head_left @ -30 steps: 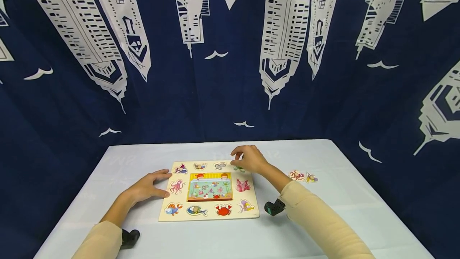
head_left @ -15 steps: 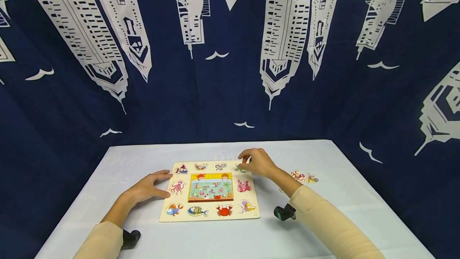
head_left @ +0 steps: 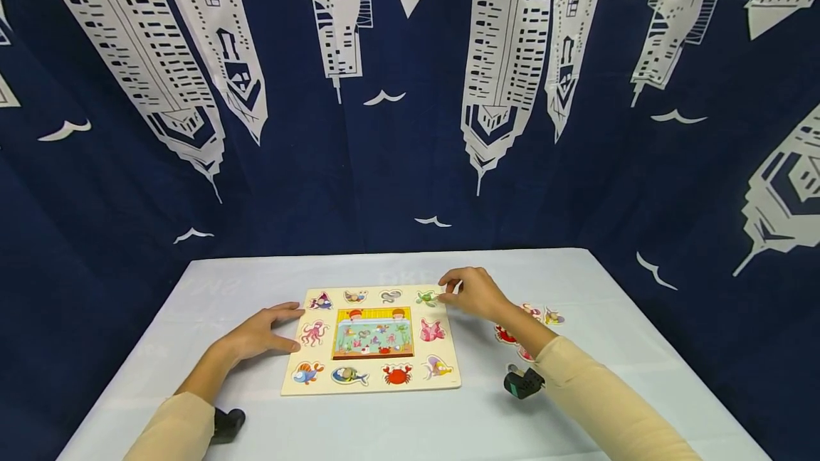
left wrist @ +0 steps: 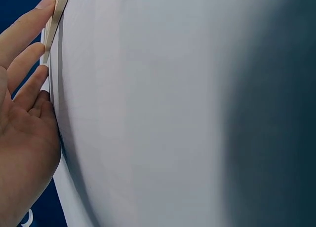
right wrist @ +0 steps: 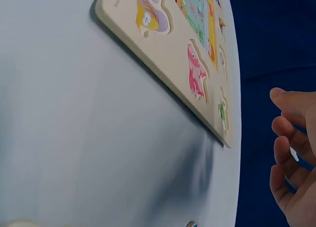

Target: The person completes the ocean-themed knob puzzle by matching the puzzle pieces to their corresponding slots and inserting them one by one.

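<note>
My left hand [head_left: 259, 333] rests with extended fingers at the left edge of a wooden peg-style puzzle board [head_left: 416, 388]; the left wrist view shows its fingertips at that edge. The board has sea animal shapes around a central aquarium picture [head_left: 374, 336]. Just off its far right corner hovers my right hand [head_left: 474, 294], fingers loosely bent. In the right wrist view this hand [right wrist: 296, 148] holds nothing. A green turtle shape [head_left: 427, 298] lies beside its fingertips, near a pink shape [head_left: 432, 330]. A red crab shape [head_left: 398, 374] is along the near side.
Right of the board, loose puzzle pieces lie on the white table [head_left: 615, 375], among them a red crab piece [head_left: 505, 334] and a yellowish piece [head_left: 554, 316]. The right forearm partly hides them. A navy curtain with white buildings [head_left: 397, 176] hangs behind the table.
My right hand has drawn back to the right from the turtle shape, leaving it in full view. More loose pieces show around the right forearm. The left hand has stayed put.
</note>
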Demonstrator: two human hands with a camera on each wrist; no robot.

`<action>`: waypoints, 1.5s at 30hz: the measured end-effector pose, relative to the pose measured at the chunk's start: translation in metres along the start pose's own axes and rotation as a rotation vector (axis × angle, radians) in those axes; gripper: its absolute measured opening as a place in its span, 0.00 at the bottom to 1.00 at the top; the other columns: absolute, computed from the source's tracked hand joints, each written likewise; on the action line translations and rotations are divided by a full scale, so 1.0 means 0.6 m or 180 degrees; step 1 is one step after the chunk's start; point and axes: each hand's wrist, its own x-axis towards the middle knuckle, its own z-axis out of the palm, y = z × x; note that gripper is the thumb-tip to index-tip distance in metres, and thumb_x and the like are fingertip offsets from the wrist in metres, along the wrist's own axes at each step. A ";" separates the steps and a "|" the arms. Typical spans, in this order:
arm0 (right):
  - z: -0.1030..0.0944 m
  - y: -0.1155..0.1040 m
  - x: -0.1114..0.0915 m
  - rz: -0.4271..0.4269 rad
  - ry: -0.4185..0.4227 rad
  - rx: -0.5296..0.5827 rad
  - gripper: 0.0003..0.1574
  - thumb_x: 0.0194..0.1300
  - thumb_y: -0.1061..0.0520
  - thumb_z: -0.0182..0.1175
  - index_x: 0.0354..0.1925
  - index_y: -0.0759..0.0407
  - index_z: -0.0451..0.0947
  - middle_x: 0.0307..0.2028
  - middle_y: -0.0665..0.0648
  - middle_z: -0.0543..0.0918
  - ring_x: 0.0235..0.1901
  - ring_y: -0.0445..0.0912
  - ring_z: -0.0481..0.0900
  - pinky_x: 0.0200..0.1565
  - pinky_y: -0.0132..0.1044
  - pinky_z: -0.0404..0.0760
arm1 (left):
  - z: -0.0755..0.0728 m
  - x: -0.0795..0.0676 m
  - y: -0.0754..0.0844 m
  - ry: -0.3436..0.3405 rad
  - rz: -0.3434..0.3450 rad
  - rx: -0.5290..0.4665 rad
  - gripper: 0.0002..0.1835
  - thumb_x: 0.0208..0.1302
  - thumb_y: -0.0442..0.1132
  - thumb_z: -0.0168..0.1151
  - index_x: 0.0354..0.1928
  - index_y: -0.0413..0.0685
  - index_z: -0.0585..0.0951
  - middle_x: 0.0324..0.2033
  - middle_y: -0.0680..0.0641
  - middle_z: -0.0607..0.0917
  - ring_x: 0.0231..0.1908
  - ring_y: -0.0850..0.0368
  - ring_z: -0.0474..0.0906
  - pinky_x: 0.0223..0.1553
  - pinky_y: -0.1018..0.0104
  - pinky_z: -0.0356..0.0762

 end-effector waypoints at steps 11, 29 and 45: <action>-0.016 0.035 -0.036 0.0051 -0.0046 0.0000 0.14 0.58 0.60 0.77 0.43 0.62 0.88 0.27 0.43 0.82 0.26 0.42 0.74 0.31 0.36 0.76 | 0.005 -0.005 0.002 0.0007 0.0013 0.0007 0.45 0.49 0.44 0.84 0.70 0.39 0.76 0.76 0.36 0.63 0.76 0.28 0.48 0.69 0.25 0.47; -0.051 0.090 -0.113 0.0207 -0.0090 -0.0051 0.12 0.61 0.59 0.76 0.42 0.62 0.88 0.28 0.43 0.81 0.25 0.42 0.75 0.26 0.34 0.76 | 0.001 -0.005 0.003 -0.0010 0.0042 0.0000 0.45 0.50 0.44 0.84 0.70 0.39 0.76 0.76 0.36 0.63 0.76 0.28 0.48 0.70 0.26 0.47; -0.054 0.143 -0.176 0.0413 -0.0074 -0.0064 0.09 0.58 0.59 0.78 0.37 0.54 0.88 0.28 0.42 0.79 0.26 0.39 0.75 0.32 0.34 0.76 | -0.001 -0.002 0.005 0.0007 -0.0016 -0.0008 0.45 0.50 0.44 0.83 0.70 0.40 0.76 0.77 0.36 0.62 0.76 0.29 0.47 0.70 0.26 0.46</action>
